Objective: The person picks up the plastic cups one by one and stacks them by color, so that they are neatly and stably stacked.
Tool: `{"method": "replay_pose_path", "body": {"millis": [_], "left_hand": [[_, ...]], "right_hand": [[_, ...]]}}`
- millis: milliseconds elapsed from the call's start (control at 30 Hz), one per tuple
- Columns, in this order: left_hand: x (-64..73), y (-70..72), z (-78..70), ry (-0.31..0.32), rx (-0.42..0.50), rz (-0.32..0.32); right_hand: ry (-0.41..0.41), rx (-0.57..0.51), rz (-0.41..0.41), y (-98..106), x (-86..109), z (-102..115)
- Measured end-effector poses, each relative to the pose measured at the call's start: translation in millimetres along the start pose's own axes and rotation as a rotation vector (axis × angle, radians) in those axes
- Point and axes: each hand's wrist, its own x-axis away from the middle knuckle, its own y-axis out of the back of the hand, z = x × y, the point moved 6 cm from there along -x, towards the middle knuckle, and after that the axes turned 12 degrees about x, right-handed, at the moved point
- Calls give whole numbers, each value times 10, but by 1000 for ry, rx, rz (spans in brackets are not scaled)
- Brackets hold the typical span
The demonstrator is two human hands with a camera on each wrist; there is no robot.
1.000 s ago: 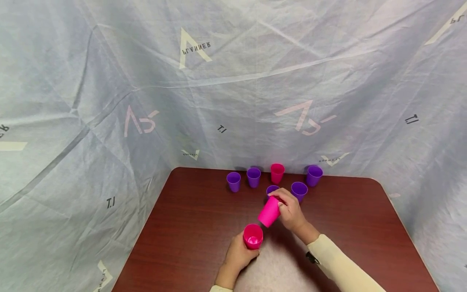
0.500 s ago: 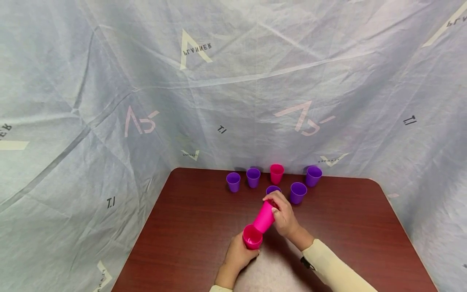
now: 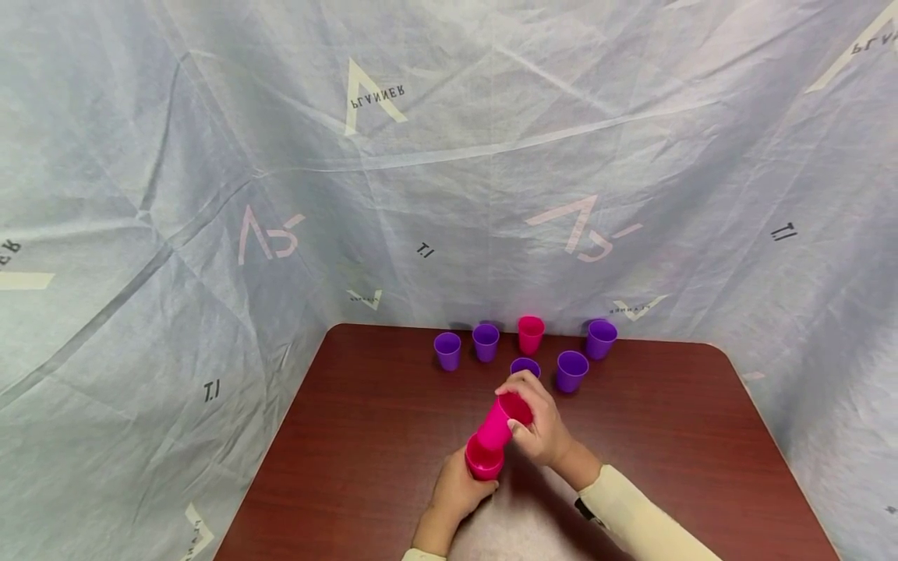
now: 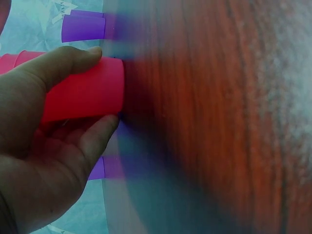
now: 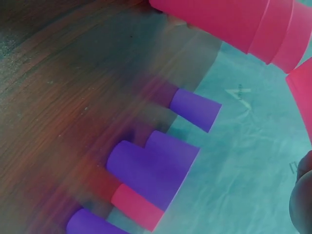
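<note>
In the head view my left hand (image 3: 456, 487) grips a pink cup (image 3: 484, 467) around its side, mouth up. The right wrist view shows it as a nested stack of pink cups (image 5: 219, 19) with staggered rims; the left wrist view has the base close to the tabletop. My right hand (image 3: 543, 428) pinches another pink cup (image 3: 496, 425) near its rim, tilted, with its bottom right at the stack's mouth. A purple cup (image 3: 525, 365) stands behind the right hand, its lower part hidden by the fingers.
Along the back of the brown wooden table (image 3: 365, 405) stand several upright purple cups (image 3: 486, 344) and one pink cup (image 3: 531, 336). Another purple cup (image 3: 571, 372) is right of the right hand. A grey printed cloth (image 3: 449, 195) hangs behind the table and at its sides.
My right hand has moved left and down, bringing its tilted pink cup from apart to the mouth of the held stack. The left hand has stayed in place.
</note>
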Motion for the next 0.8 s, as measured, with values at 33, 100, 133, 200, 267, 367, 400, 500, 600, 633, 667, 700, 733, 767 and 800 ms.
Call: {"method": "replay_pose_path", "body": {"millis": [33,100,133,200,267,367,400,500,600,633,667,700,733,767,800], "left_hand": [[2,2,-3,-4,-3,-1],[5,6,-11,-13,-5,-1],[5,7,-14,-16,-4,0],[6,9,-18,-16,-3,4],[6,8,-16,-10,-4,6],[6,2,-13,-6,-16,7],[6,-1,-13,-6,-21,6],[7,-7,-16,-13,-31,5],[10,-8,-20,-29,-29,6],[11,-9,-19,-36,-26,7],[11,-10,-21,-47,-22,8],[10,-11,-26,-60,-20,7],[11,-10,-28,-72,-23,4],[10,-12,-29,-85,-23,2],[9,-13,-33,-99,-26,-2]], "right_hand": [[12,-7,5,-6,-3,19],[31,-16,19,-21,-8,55],[38,-18,30,-32,-7,71],[51,-15,58,-56,0,101],[61,-13,90,-84,19,129],[69,6,153,-134,68,161],[71,16,175,-151,87,170],[66,41,234,-196,141,186],[50,56,271,-233,186,191],[42,57,279,-245,199,189],[38,58,287,-257,210,190],[36,60,292,-270,222,189],[35,62,296,-284,231,187],[35,65,298,-296,238,187],[36,71,300,-310,245,185]]}}
